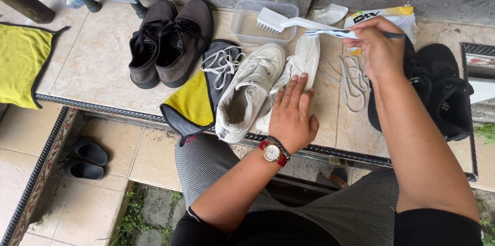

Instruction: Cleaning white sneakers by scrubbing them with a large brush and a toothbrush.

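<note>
My left hand lies flat, fingers together, on a white sneaker turned on its side on the tiled ledge. A second white sneaker stands upright just left of it. My right hand holds a white brush by its long handle, its bristle head over a clear plastic tub. Loose white laces lie right of the sneakers, and another lace rests on a grey-and-yellow cloth.
A pair of brown shoes stands at the left, black shoes at the right. A yellow cloth lies far left, a yellow-and-white packet by the stone wall. Black sandals sit on the lower floor.
</note>
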